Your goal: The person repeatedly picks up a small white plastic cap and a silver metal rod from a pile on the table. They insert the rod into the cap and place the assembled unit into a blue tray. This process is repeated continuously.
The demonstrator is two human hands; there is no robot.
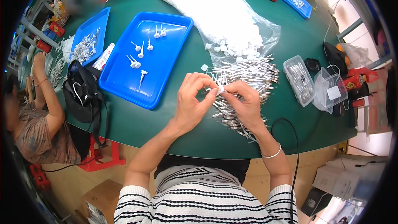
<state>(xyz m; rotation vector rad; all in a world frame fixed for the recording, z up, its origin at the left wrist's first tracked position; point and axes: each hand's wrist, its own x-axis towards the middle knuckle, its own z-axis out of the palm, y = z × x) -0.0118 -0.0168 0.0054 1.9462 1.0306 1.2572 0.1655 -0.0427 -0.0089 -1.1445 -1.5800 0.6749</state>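
Observation:
Over the near side of a heap of thin metal rods (248, 74), my two hands meet at a small white plastic piece. My left hand (192, 99) pinches it between thumb and forefinger from the left. From the right, my right hand (245, 104) grips the same white plastic piece (221, 89) with bent fingers; its finer shape is partly hidden by my fingertips. Left of my hands lies a blue tray (120, 72) holding several white caps with rods (141, 49) in them. A big clear bag of white caps (211, 6) spills open beyond the rods.
To the right stand a clear box of rods (299, 79) and an open clear container (333, 93). A black bag (81, 95) hangs at the left table edge. Another person (43, 120) sits at left near a second blue tray (101, 27). A black cable (296, 141) runs beside my right arm.

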